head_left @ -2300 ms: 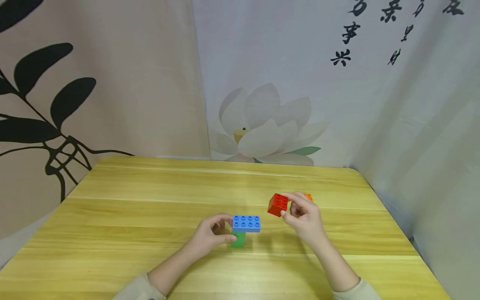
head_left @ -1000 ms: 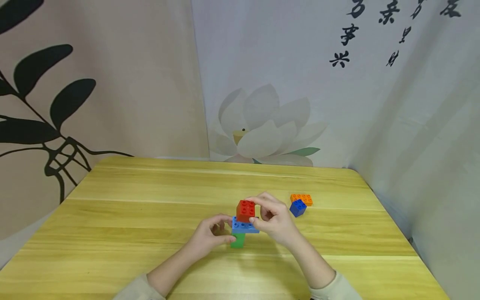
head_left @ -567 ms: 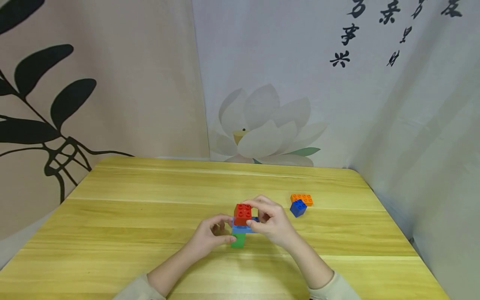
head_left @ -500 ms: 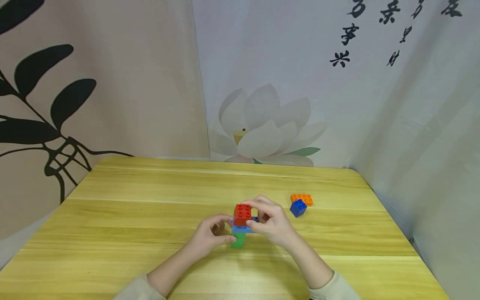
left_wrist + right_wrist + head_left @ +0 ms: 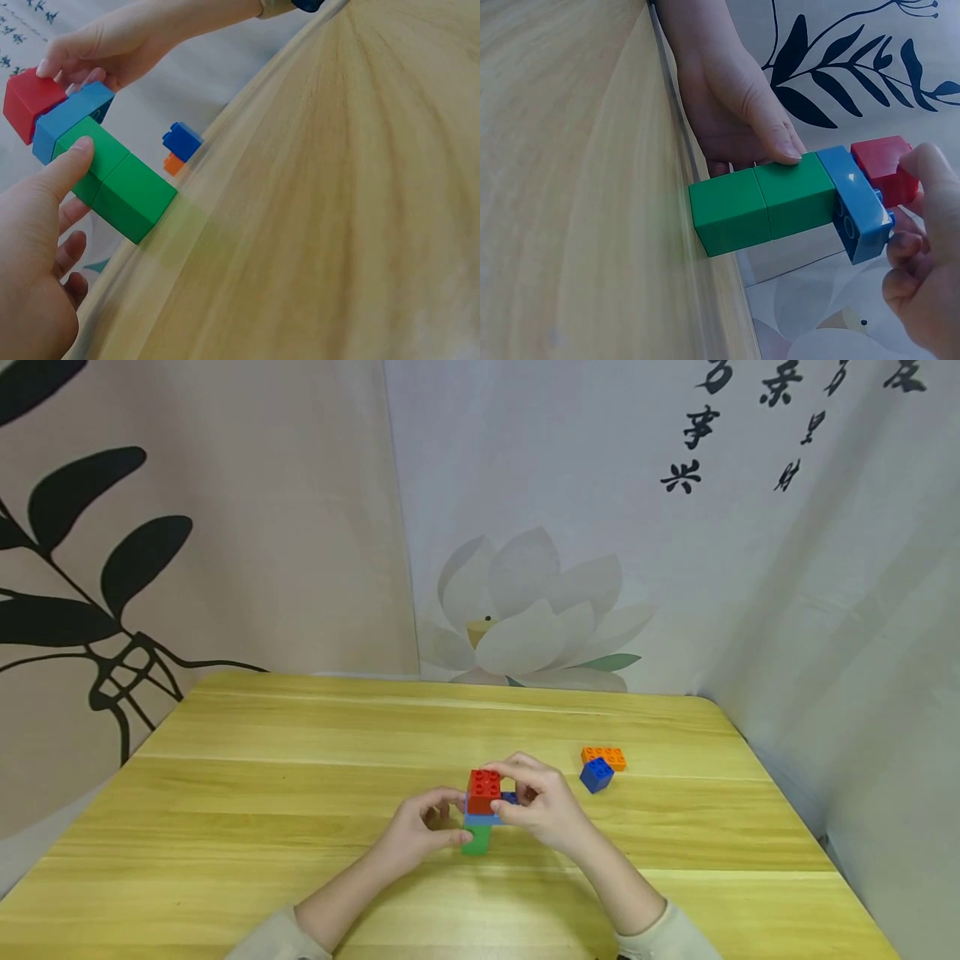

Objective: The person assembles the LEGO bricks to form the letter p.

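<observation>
Wooden table (image 5: pixel 330 768), pale printed backdrop (image 5: pixel 300 527)

An orange block (image 5: pixel 605 757) and dark blue block (image 5: pixel 597 776) sit toward the worktop's (image 5: pixel 300 752) far right corner — printed cloth (image 5: pixel 300 527) behind.

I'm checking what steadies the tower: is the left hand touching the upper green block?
Touching. The left wrist view shows the left hand with its thumb laid on the upper green block.
</observation>
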{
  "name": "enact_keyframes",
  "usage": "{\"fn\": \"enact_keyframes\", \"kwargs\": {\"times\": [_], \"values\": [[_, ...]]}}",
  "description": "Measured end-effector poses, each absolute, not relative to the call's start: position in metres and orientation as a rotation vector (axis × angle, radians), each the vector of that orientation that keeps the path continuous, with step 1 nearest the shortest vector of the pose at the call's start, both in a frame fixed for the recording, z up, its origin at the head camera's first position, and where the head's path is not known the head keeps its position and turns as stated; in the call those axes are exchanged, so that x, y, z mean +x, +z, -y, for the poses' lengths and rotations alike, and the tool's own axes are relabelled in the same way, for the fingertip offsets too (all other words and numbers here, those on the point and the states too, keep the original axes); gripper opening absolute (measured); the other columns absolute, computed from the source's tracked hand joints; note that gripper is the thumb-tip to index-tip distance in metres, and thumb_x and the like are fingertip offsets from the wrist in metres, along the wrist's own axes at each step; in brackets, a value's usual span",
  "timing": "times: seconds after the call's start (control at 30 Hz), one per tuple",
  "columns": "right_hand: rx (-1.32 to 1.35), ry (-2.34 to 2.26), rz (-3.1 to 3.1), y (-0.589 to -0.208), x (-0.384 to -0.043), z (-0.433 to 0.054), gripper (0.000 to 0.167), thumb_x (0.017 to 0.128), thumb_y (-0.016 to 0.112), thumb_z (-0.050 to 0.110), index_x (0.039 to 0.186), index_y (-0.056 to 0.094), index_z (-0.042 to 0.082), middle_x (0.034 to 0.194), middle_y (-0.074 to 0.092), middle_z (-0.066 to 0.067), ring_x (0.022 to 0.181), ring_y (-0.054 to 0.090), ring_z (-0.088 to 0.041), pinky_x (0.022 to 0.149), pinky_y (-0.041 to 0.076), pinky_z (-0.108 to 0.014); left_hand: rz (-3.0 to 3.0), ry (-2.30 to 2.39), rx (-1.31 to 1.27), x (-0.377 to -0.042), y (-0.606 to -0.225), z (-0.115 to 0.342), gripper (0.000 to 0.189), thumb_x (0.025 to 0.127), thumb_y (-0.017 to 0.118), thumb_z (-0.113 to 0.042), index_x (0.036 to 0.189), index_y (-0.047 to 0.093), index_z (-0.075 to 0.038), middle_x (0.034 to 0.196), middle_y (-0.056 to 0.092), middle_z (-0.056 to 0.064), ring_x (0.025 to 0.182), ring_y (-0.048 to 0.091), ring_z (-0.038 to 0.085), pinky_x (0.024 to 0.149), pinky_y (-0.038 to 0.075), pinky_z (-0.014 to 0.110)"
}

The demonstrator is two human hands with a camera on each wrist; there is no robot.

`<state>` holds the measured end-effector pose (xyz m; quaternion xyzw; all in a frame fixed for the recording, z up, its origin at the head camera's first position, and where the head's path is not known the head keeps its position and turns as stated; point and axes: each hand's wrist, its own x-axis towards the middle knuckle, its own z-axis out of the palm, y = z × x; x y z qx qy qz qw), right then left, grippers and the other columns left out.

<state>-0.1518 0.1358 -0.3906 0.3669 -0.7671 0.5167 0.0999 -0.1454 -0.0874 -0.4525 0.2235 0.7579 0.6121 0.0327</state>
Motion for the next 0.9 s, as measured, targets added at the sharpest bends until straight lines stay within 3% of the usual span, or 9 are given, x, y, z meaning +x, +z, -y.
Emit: {"fn": "enact_keyframes", "kwargs": {"times": [0.2, 0.5, 0.9], "values": [[1.071, 1.521, 2.279, -0.3919, -0.1523, -0.1364, 0.035, 0.079, 0.073, -0.002, 0.113, 0.067, 0.0, 0.094, 0.063, -0.006, 0.057, 0.039, -0.012, 0.046, 0.033, -0.023, -2.332, 1.881, 0.677, -0.1448, -0.4511, 0.0872, 0.039, 0.077, 0.081, -0.018, 0.113, 0.067, -0.017, 0.085, 0.055, 0.011, 0.069, 0.04, 0.017, 0.062, 0.035, 0.024], [1.083, 1.518, 2.294, -0.3907, -0.1519, -0.1373, 0.034, 0.082, 0.072, 0.003, 0.115, 0.068, 0.007, 0.093, 0.061, 0.002, 0.057, 0.039, -0.01, 0.046, 0.033, -0.023, -2.335, 1.868, 0.679, -0.1447, -0.4517, 0.087, 0.038, 0.077, 0.081, -0.018, 0.112, 0.067, -0.017, 0.087, 0.055, 0.011, 0.07, 0.041, 0.018, 0.063, 0.036, 0.025], [1.116, 1.522, 2.266, -0.3908, -0.1522, -0.1374, 0.034, 0.082, 0.071, 0.001, 0.115, 0.068, 0.006, 0.093, 0.06, 0.002, 0.055, 0.038, -0.01, 0.044, 0.033, -0.023, -2.307, 1.879, 0.667, -0.1438, -0.4484, 0.0877, 0.036, 0.078, 0.081, -0.018, 0.111, 0.067, -0.016, 0.085, 0.053, 0.011, 0.068, 0.039, 0.016, 0.061, 0.034, 0.024]]}}
